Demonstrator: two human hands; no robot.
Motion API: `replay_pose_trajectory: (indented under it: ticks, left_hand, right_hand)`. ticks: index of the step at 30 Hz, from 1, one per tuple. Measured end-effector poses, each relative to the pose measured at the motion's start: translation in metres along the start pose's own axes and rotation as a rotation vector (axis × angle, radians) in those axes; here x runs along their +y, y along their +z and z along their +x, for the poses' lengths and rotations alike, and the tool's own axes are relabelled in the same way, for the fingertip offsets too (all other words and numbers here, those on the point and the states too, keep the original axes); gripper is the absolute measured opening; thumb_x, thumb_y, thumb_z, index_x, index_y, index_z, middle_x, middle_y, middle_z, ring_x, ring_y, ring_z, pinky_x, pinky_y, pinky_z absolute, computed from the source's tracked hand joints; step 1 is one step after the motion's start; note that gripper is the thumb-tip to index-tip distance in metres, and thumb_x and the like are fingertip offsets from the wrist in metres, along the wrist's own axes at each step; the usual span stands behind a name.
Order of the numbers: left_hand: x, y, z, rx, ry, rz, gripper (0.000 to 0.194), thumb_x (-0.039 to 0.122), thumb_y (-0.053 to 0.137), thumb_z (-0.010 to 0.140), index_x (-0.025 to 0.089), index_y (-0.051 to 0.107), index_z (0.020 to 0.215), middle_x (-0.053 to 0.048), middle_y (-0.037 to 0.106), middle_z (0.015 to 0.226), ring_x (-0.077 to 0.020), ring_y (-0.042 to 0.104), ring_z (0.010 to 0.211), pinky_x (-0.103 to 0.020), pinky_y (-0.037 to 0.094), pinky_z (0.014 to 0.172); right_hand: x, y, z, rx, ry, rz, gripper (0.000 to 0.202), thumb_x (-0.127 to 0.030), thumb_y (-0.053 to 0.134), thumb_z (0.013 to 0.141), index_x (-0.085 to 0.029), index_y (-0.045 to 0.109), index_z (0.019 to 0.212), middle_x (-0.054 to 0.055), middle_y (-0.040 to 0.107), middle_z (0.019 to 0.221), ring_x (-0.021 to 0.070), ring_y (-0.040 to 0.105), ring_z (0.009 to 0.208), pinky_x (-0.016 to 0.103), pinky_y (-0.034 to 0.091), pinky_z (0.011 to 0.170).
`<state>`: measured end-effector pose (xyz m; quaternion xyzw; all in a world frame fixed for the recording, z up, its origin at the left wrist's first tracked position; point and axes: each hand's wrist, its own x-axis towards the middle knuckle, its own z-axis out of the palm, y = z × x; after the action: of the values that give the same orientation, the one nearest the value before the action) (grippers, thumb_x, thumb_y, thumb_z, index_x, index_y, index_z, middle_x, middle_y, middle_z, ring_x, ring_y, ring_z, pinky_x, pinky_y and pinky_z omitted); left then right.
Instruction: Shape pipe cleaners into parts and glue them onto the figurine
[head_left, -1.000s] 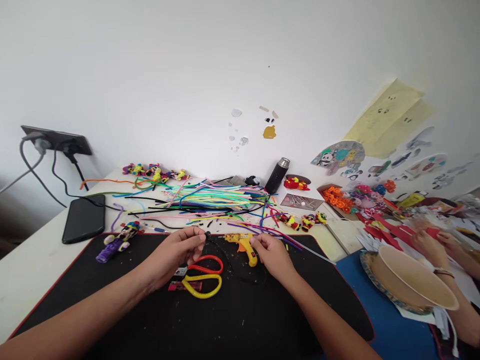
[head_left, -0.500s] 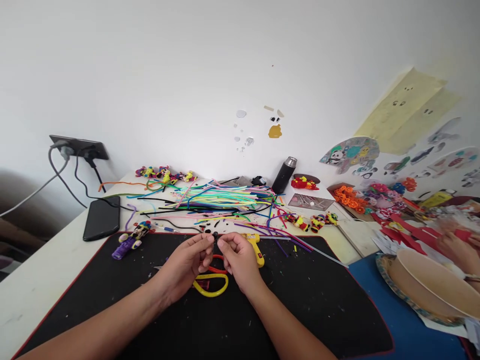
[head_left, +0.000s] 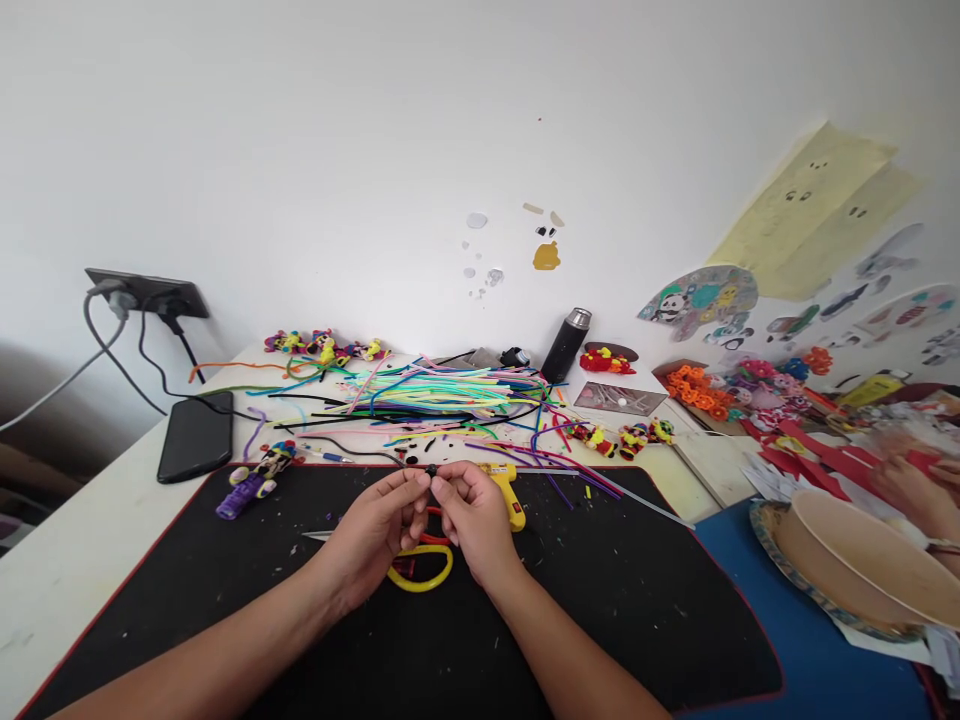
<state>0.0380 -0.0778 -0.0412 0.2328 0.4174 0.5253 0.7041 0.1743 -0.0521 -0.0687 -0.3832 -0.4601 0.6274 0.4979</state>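
My left hand [head_left: 382, 525] and my right hand [head_left: 478, 520] meet above the black mat [head_left: 600, 610]. Between their thumbs and fingertips they pinch a small black fuzzy piece [head_left: 431, 470], mostly covered by the fingers. Scissors with yellow and red handles [head_left: 421, 587] lie on the mat beneath my hands; a blade tip shows left of my left wrist. Just beyond my right hand rests a yellow glue gun [head_left: 514, 505], partly hidden, near a clear glue stick [head_left: 652, 507].
Behind the mat lies a heap of coloured pipe cleaners [head_left: 442, 390]. A phone [head_left: 195, 437] and a pipe-cleaner figure [head_left: 259, 480] are at left. A black thermos [head_left: 566, 345] stands at the back. At right are a bowl [head_left: 862, 560] and another person's hand [head_left: 911, 490].
Both hands stay together, with the right thumb shifting slightly against the black piece. The whole view has moved a little, and more of the scissor blade shows.
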Motion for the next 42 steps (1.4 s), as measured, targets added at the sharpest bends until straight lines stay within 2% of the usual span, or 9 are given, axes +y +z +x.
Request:
replay_pose_trajectory:
  ticks: [17,28,33,38,40,42]
  left_hand:
    - [0.007,-0.001,-0.003,-0.018,-0.051,0.057,0.047,0.045,0.095,0.061,0.016,0.061,0.074,0.004,0.053,0.063,-0.0062,0.044,0.048,-0.017,0.024,0.039]
    - [0.009,-0.008,-0.007,-0.069,-0.053,0.066,0.043,0.043,0.093,0.066,0.016,0.061,0.072,0.004,0.052,0.064,-0.0063,0.042,0.049,-0.017,0.025,0.039]
    - [0.012,-0.009,-0.009,-0.076,-0.064,0.099,0.046,0.049,0.092,0.067,0.017,0.059,0.071,0.004,0.051,0.059,-0.0064,0.038,0.047,-0.017,0.025,0.04]
    - [0.013,-0.008,-0.024,-0.137,-0.098,0.175,0.045,0.052,0.09,0.07,0.017,0.062,0.074,0.002,0.055,0.066,-0.0076,0.042,0.05,-0.018,0.024,0.04]
    - [0.02,-0.014,-0.035,-0.156,-0.12,0.24,0.043,0.053,0.089,0.071,0.018,0.066,0.08,0.0,0.056,0.069,-0.0096,0.045,0.052,-0.019,0.026,0.04]
    - [0.034,-0.027,-0.044,-0.112,-0.086,0.353,0.043,0.055,0.088,0.071,0.019,0.068,0.083,0.0,0.056,0.065,-0.0113,0.045,0.051,-0.02,0.029,0.042]
  right_hand:
    - [-0.007,0.003,-0.004,-0.041,-0.002,-0.009,0.031,-0.045,0.074,0.084,-0.019,0.062,0.095,-0.012,0.047,0.044,0.0055,0.03,0.035,0.018,0.023,0.035]
    - [-0.01,0.009,-0.002,-0.074,0.034,0.0,0.033,-0.048,0.074,0.084,-0.02,0.06,0.091,-0.012,0.046,0.043,0.0054,0.03,0.034,0.018,0.022,0.035]
    - [-0.009,0.012,-0.001,-0.094,0.05,0.015,0.029,-0.046,0.072,0.085,-0.02,0.059,0.088,-0.012,0.045,0.042,0.0052,0.03,0.033,0.018,0.022,0.035]
    - [-0.008,0.012,0.001,-0.085,0.077,0.049,0.03,-0.045,0.074,0.083,-0.02,0.059,0.089,-0.013,0.044,0.042,0.0048,0.028,0.033,0.018,0.021,0.035]
    - [-0.008,0.01,0.002,-0.074,0.075,0.061,0.03,-0.045,0.074,0.083,-0.02,0.059,0.09,-0.013,0.043,0.042,0.0046,0.027,0.033,0.018,0.021,0.036]
    - [-0.008,0.006,0.002,-0.066,0.073,0.066,0.031,-0.045,0.075,0.082,-0.02,0.059,0.089,-0.013,0.042,0.042,0.0046,0.028,0.033,0.019,0.02,0.036]
